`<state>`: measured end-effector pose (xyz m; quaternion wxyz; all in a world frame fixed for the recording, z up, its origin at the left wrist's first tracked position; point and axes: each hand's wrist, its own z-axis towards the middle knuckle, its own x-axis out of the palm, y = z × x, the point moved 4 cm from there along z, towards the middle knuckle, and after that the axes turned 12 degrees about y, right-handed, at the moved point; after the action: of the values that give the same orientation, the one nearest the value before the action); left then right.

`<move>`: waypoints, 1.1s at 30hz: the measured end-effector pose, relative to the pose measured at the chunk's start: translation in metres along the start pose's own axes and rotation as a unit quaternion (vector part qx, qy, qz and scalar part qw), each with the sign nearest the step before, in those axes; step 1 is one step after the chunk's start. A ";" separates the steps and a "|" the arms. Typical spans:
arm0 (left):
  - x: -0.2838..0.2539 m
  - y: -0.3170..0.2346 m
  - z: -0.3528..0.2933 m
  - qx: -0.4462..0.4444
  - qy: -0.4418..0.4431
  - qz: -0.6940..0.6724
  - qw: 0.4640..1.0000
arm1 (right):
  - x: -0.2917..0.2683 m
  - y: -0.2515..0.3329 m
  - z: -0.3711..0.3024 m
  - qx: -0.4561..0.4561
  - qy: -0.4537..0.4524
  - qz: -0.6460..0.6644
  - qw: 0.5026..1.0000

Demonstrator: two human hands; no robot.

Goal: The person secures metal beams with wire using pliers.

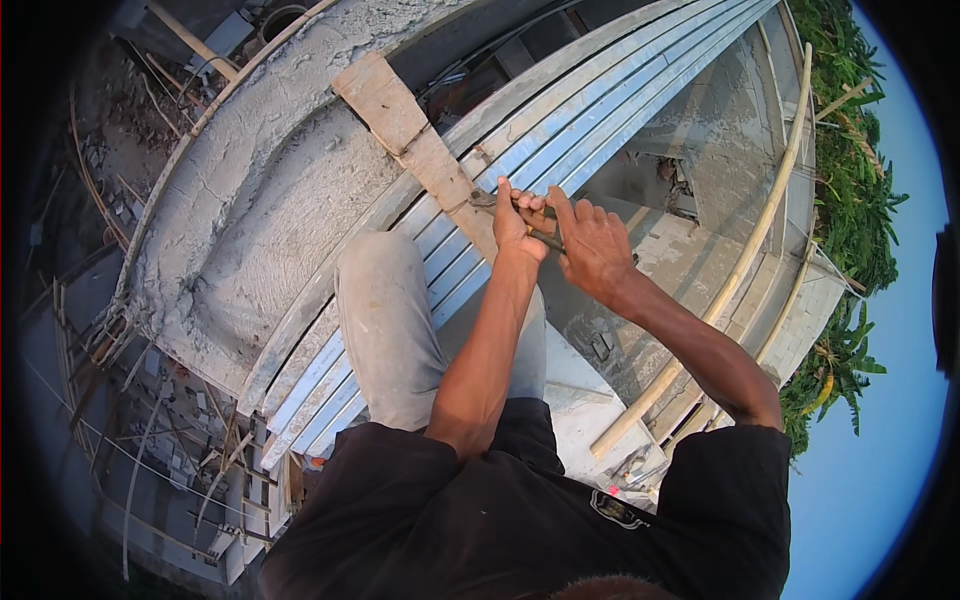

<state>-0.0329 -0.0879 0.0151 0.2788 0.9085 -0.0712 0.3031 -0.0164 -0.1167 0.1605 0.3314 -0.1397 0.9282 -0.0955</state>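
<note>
My left hand (516, 222) and my right hand (594, 246) are close together over the metal-faced planks, in front of my knees. Both are closed around a slim, dark metal hand tool (482, 199). Its greyish end juts out to the left of my left fingers, and a dark shaft shows beneath the palms. My grip hides the rest, so its exact kind does not show. Just under and left of the tool lies a worn wooden board (432, 160), which crosses the planks and reaches onto wet-looking cement.
Long blue-silver planks (560, 150) run diagonally beneath me. To the left is a curved, rough cement surface (290, 190) above a drop with rubble and sticks (200, 440). At right, a bamboo pole (740, 270) slants over a lower concrete level; green trees (855, 220) stand beyond.
</note>
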 end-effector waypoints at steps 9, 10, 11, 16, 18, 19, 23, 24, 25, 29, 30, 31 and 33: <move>-0.015 0.000 -0.005 -0.031 0.226 -0.071 0.971 | 0.062 -0.009 0.006 0.069 0.461 0.717 0.518; -0.016 -0.006 -0.005 -0.048 0.258 -0.081 0.962 | 0.064 -0.008 0.010 0.084 0.469 0.706 0.524; -0.020 -0.009 -0.004 -0.045 0.256 -0.078 0.963 | 0.067 -0.002 0.011 0.081 0.472 0.706 0.522; -0.045 -0.026 -0.028 -0.020 0.064 0.243 0.968 | 0.095 -0.017 0.022 -0.034 0.196 0.399 0.895; -0.044 -0.021 -0.033 -0.029 0.009 0.346 0.938 | 0.118 -0.014 0.017 -0.009 0.168 0.426 0.889; -0.045 -0.018 -0.030 -0.027 0.012 0.347 0.937 | 0.124 -0.008 0.014 0.008 0.144 0.455 0.879; -0.038 -0.014 -0.021 -0.009 -0.066 0.412 0.909 | 0.131 0.003 0.012 -0.005 0.121 0.472 0.873; -0.037 -0.013 -0.018 -0.024 -0.114 0.343 0.932 | 0.128 0.003 0.007 0.024 0.139 0.441 0.886; -0.034 -0.013 -0.016 -0.032 -0.161 0.267 0.949 | 0.113 0.004 0.003 0.045 0.156 0.407 0.899; -0.010 -0.013 -0.009 0.007 -0.122 0.135 0.983 | 0.013 -0.001 -0.014 0.063 0.151 0.324 0.932; 0.001 -0.011 -0.008 0.012 -0.074 0.080 0.994 | -0.009 -0.008 -0.015 0.035 0.143 0.334 0.931; 0.008 -0.011 -0.007 0.020 -0.027 0.024 0.999 | -0.022 -0.013 -0.014 0.005 0.135 0.345 0.929; 0.009 -0.014 -0.010 0.022 0.000 -0.015 1.000 | -0.029 -0.019 -0.005 0.005 0.159 0.451 0.878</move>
<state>-0.0267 -0.0702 0.0206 0.2634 0.9153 -0.0507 0.3006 0.0058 -0.1251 0.1864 0.1871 0.3126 0.9305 0.0383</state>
